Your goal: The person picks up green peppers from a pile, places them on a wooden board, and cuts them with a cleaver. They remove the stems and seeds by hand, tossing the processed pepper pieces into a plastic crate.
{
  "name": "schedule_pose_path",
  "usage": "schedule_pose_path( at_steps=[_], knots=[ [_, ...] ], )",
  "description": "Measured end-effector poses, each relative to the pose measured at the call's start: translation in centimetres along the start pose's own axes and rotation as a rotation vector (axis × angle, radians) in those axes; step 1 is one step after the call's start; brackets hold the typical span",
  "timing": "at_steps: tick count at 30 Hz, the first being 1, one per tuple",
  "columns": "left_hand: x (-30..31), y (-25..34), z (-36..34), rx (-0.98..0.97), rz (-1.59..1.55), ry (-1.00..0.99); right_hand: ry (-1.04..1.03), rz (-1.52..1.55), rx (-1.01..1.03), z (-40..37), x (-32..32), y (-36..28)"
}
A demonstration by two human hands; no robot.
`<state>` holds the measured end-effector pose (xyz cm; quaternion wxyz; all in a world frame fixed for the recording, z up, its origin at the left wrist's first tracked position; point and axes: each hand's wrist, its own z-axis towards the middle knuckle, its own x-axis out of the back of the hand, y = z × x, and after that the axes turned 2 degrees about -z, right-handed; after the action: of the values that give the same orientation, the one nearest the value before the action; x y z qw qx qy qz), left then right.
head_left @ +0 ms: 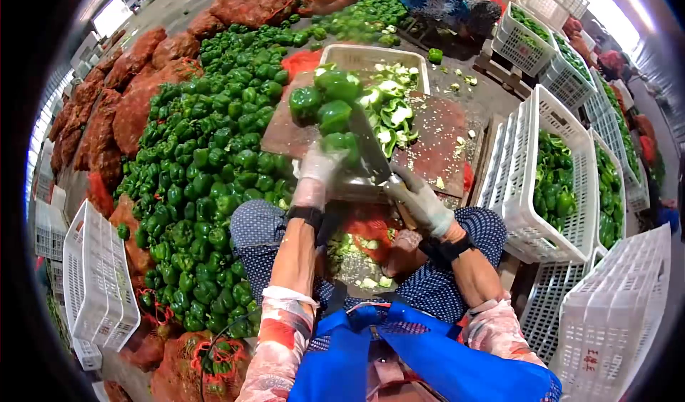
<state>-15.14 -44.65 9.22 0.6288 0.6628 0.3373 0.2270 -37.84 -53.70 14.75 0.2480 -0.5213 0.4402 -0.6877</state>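
Along the left of the frame, red mesh sacks (pixel 143 113) above a tilted white crate (pixel 100 273), marked in red too small to read. Next, a broad pile of whole green peppers (pixel 207 188). At center, above the near edge of a reddish-brown cutting board (pixel 280 136), a blurred pepper (pixel 342 147) right at the fingertips of the gloved left hand (pixel 321 163), nearer to it than the right; fingers partly curled, but impossible to tell through the blur whether closed on it. Just right of that pepper, a broad-bladed knife (pixel 368 143), long axis slanting from lower right to upper left. Beside the blade, a heap of cut pieces (pixel 394 116). Farther right, the gloved right hand (pixel 422 205), fingers wrapped around the knife's handle. At right, a white slatted crate (pixel 515 181) of green peppers; at lower right, an upended crate (pixel 614 309) with red characters not clear enough to read. No brand legible.
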Motion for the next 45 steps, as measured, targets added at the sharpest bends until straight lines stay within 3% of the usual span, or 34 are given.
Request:
schedule_pose_path(
  at_steps=[3, 5, 7, 8, 11, 13, 14, 15, 18, 20, 22, 24, 27, 29, 33, 36, 37, 40, 42, 45],
  knots=[
    [2.5, -0.7, 0.4, 0.053, -0.144, -0.033, 0.128, -0.455, 0.504, 0.5, 0.0, -0.2],
    [3.2, -2.2, 1.2, 0.016, -0.115, -0.071, 0.118, -0.407, 0.412, 0.8, -0.1, -1.7],
    [2.9, -2.2, 0.8, 0.061, -0.074, -0.026, 0.056, -0.020, -0.259, 1.0, 0.5, -6.2],
    [2.8, -2.2, 0.7, 0.083, -0.055, 0.001, 0.236, -0.138, 0.088, 0.7, -0.2, -6.4],
    [3.0, -3.0, 1.4, 0.002, 0.104, 0.041, 0.181, 0.099, -0.052, -0.8, 0.1, -9.8],
    [2.8, -2.1, 1.0, 0.057, 0.200, 0.019, -0.029, -0.027, -0.236, 1.3, -0.5, -7.1],
    [2.9, -3.5, 1.2, 0.055, 0.030, 0.036, -0.133, -0.090, -0.329, 1.9, -1.3, -4.3],
    [3.6, -5.7, 1.9, 0.049, -0.130, 0.050, -0.051, -0.284, -0.041, 2.0, -2.7, 1.0],
    [4.1, -4.8, 1.2, 0.083, -0.269, 0.016, -0.039, -0.272, -0.067, 2.0, -2.8, -1.7],
    [3.0, -5.1, 2.3, -0.031, 0.058, -0.002, -0.065, -0.211, -0.197, 2.1, -2.1, -1.2],
    [1.2, -4.3, 1.3, 0.000, 0.090, 0.037, -0.065, -0.164, -0.285, 1.2, -1.2, -1.2],
    [-0.2, -6.1, 2.8, -0.096, 0.234, -0.075, -0.031, -0.217, -0.281, -0.1, -0.1, -0.5],
    [-3.9, -5.8, 3.1, 0.191, -0.442, -0.233, -0.009, -0.271, -0.325, -1.8, 1.1, 0.7],
    [-6.0, -4.4, 1.7, 0.076, -0.223, -0.242, 0.011, -0.352, -0.328, -2.3, 1.9, 0.3],
    [-7.6, -3.7, 2.7, 0.100, -0.099, -0.186, -0.046, -0.482, -0.279, -2.4, 3.6, 0.1],
    [-7.5, -1.2, 2.5, 0.121, 0.344, -0.088, -0.110, -0.488, -0.198, -1.8, 4.9, 1.0],
    [-7.2, -1.3, 2.6, 0.149, 0.065, -0.227, -0.143, -0.452, -0.237, -1.4, 5.2, 1.8],
    [-7.7, -1.3, 2.9, 0.145, 0.086, -0.187, -0.190, -0.410, -0.301, -0.5, 6.1, 3.4],
    [-7.8, -0.8, 2.8, 0.139, 0.209, -0.227, -0.157, -0.335, -0.249, -0.4, 6.4, 4.9],
    [-8.0, 2.2, 1.0, 0.089, 0.418, -0.254, -0.217, -0.199, -0.412, -0.3, 7.7, 0.9]
  ],
)
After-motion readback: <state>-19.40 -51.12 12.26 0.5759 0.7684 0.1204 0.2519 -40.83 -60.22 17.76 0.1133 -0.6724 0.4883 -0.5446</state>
